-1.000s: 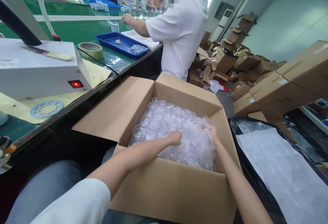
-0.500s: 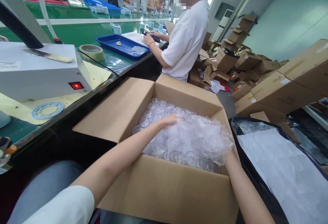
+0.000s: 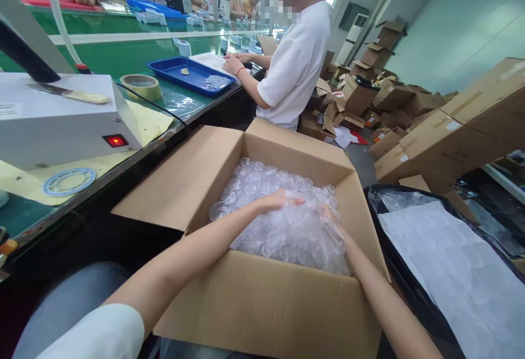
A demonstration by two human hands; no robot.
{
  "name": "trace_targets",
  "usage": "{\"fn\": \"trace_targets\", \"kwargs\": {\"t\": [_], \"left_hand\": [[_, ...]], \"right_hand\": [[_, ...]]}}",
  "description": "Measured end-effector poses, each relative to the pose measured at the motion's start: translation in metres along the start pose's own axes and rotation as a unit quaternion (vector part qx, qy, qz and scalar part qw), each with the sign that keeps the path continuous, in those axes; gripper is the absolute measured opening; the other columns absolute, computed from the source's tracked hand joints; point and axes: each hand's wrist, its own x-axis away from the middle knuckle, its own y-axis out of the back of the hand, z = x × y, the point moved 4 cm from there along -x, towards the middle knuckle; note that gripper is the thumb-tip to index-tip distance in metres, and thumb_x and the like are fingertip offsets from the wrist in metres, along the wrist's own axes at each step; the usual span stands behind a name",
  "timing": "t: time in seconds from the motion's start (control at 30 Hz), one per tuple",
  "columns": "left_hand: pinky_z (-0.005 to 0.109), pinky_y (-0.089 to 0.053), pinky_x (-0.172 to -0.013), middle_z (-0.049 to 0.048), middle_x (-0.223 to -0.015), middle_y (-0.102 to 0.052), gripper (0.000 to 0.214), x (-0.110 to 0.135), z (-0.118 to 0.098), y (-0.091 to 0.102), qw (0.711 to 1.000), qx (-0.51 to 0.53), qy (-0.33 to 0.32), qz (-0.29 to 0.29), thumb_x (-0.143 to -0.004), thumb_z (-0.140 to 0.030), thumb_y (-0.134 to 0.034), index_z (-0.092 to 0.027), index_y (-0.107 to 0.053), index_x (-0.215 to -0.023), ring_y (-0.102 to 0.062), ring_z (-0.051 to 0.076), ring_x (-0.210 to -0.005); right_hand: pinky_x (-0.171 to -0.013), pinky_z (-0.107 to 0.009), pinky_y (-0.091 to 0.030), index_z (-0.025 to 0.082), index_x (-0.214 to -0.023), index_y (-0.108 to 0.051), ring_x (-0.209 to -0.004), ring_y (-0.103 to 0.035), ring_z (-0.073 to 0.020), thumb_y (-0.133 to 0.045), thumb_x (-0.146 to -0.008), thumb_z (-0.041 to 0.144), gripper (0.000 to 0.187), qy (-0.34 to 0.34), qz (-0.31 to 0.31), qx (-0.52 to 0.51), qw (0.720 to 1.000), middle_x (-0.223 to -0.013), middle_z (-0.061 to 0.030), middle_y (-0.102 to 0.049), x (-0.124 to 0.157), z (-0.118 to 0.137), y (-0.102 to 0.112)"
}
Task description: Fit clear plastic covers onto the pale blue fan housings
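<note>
So from the head view, the one angle we get, we're looking down into an open carton (image 3: 266, 299) packed with clear round plastic pieces (image 3: 251, 189), with a crumpled bunch of thin clear film (image 3: 307, 233) on top. Big change from half a second ago: the film was pushed over toward the carton's right wall and hid most of the right hand (image 3: 333, 218), and now it's drawn back in, with that hand showing at its right edge. The left hand (image 3: 279, 200) lies at the film's upper left, fingers stretched out along it. We read that as the film being gathered between both hands, still inside the carton. As for grip, the left looks fairly flat, but we can't tell if either one is actually pinching, since the film blurs the fingertips. Left of the carton, the green desk (image 3: 178, 105) carries a blue tray (image 3: 170, 73) and a tape roll (image 3: 143, 93); right of it we've got a white sheet (image 3: 451, 260) on black plastic.
</note>
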Motion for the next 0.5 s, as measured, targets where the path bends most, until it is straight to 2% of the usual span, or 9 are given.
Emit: {"fn": "trace_targets", "kwargs": {"t": [0.13,0.2,0.3,0.4,0.5], "left_hand": [[0.041,-0.051,-0.086,0.0070,-0.102,-0.065,0.029,-0.001,0.002,-0.009,0.996,-0.080,0.021,-0.021,-0.089,-0.037,-0.056,-0.012,-0.062,-0.102,-0.062,0.020,-0.095],[0.045,-0.049,-0.090,0.0091,-0.108,-0.063,0.032,-0.001,0.001,-0.008,0.992,-0.113,0.026,-0.043,-0.088,-0.034,-0.058,-0.013,-0.059,-0.112,-0.061,0.022,-0.100],[0.048,-0.044,-0.094,0.0092,-0.109,-0.065,0.043,0.000,-0.005,-0.005,0.989,-0.131,-0.001,-0.062,-0.083,-0.024,-0.063,-0.018,-0.053,-0.125,-0.060,0.026,-0.106],[0.044,-0.044,-0.095,0.0068,-0.105,-0.067,0.035,-0.001,-0.011,-0.005,0.991,-0.118,-0.032,-0.057,-0.080,-0.016,-0.065,-0.021,-0.061,-0.115,-0.060,0.024,-0.105],[0.041,-0.050,-0.087,0.0059,-0.100,-0.067,0.019,-0.006,-0.009,-0.001,0.994,-0.084,-0.023,-0.072,-0.086,-0.026,-0.061,-0.013,-0.064,-0.101,-0.063,0.019,-0.095]], "right_hand": [[-0.060,-0.026,-0.052,0.012,-0.091,-0.062,-0.066,-0.061,-0.0121,-0.057,-0.091,0.036,0.025,0.019,0.041,-0.015,0.999,-0.081,0.0008,-0.062,0.005,0.002,-0.012],[-0.056,-0.024,-0.050,0.012,-0.083,-0.061,-0.060,-0.058,-0.0104,-0.057,-0.091,0.037,0.027,0.024,0.047,-0.019,0.998,-0.073,0.0029,-0.060,0.004,0.001,-0.013],[-0.054,-0.023,-0.049,0.012,-0.079,-0.060,-0.057,-0.056,-0.0093,-0.057,-0.091,0.036,0.027,0.025,0.044,-0.027,0.998,-0.069,0.0039,-0.058,0.001,0.000,-0.013],[-0.055,-0.024,-0.049,0.012,-0.079,-0.060,-0.059,-0.057,-0.0099,-0.058,-0.090,0.035,0.026,0.026,0.040,-0.038,0.998,-0.070,0.0037,-0.058,0.000,-0.001,-0.013],[-0.057,-0.025,-0.051,0.011,-0.084,-0.061,-0.062,-0.059,-0.0110,-0.058,-0.090,0.036,0.025,0.024,0.028,-0.060,0.997,-0.075,0.0026,-0.060,0.001,0.000,-0.012]]}}
